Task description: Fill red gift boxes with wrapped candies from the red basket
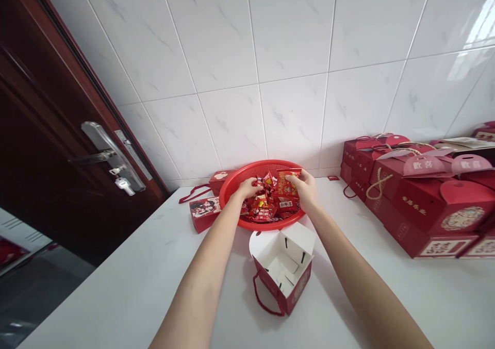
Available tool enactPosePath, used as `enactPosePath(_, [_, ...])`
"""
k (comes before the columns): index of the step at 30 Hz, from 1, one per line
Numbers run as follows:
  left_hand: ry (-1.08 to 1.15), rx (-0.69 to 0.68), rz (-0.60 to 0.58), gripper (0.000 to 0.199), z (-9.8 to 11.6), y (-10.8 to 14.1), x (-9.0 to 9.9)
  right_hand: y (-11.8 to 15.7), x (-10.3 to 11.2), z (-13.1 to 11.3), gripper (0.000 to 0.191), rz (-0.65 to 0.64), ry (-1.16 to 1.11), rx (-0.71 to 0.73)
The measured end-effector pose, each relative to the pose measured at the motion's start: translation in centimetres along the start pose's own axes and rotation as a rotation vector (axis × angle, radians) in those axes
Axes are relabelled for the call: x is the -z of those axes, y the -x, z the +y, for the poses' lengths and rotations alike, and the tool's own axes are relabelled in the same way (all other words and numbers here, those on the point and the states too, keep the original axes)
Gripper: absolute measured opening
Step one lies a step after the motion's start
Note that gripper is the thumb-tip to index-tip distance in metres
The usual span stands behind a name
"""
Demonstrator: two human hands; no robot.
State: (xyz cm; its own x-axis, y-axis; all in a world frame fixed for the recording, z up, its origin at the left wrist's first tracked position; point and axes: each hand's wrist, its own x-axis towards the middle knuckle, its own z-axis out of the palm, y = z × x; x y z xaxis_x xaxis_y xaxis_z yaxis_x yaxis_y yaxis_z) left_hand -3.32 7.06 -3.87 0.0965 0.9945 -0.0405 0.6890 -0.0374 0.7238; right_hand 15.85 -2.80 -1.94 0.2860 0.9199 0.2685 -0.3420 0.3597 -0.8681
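The right hand (308,189) has its fingers closed on a red packet (286,185), thumb across its front, at the right side of the basket (228,188). The left hand (248,188) reaches over the basket's left side, its fingers bent down among the sweets (263,215); I cannot tell whether they grip one. The sweets, mostly in red wrappers, lie in the basket, and the packet is upright above them.

Just in front of the basket, between the forearms, an open box (300,288) stands with its flaps up, its white inside bare and a red cord (266,308) looped at its left. Left of the basket lies a printed box (204,213), with a smaller box (220,182) behind it and a ribbon (192,194) beside them.

Farther right on the desk (147,282), red gift boxes (417,210) with rope handles stand stacked near the tiled wall (290,39). At far left is a dark door (42,112), keys (124,184) hanging from its lock.
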Motion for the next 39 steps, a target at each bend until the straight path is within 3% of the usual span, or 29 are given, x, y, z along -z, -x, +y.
enactPosePath(7, [0.088, -0.148, -0.066, 0.025, 1.2, 0.5, -0.1, 0.1, 0.1, -0.1, 0.024, -0.017, -0.006, -0.048])
enactPosePath(12, [0.146, -0.197, -0.084, 0.015, 2.4, 1.0, -0.6, 0.4, 0.0, -0.3, 0.032, -0.041, -0.009, -0.121])
enactPosePath(17, [0.199, -0.207, 0.065, 0.022, 2.8, 1.0, -0.1, 0.5, 0.0, -0.4, 0.03, -0.019, -0.01, -0.11])
enactPosePath(21, [0.19, -0.131, 0.227, 0.025, 2.6, 0.6, 0.4, 0.5, 0.0, -0.3, 0.03, -0.029, -0.013, -0.107])
enactPosePath(31, [-0.044, -0.009, 0.286, 0.018, 2.2, 1.3, 1.1, 0.1, 0.2, -0.4, 0.021, 0.016, -0.049, -0.055])
enactPosePath(34, [-0.11, -0.013, 0.237, 0.019, 2.2, 1.8, 2.0, 0.1, 0.3, -0.7, 0.021, 0.029, -0.066, -0.054])
enactPosePath(39, [-0.196, -0.045, -0.039, 0.008, 1.7, 3.4, 3.3, 0.0, 0.5, -0.9, 0.023, 0.023, -0.086, -0.064])
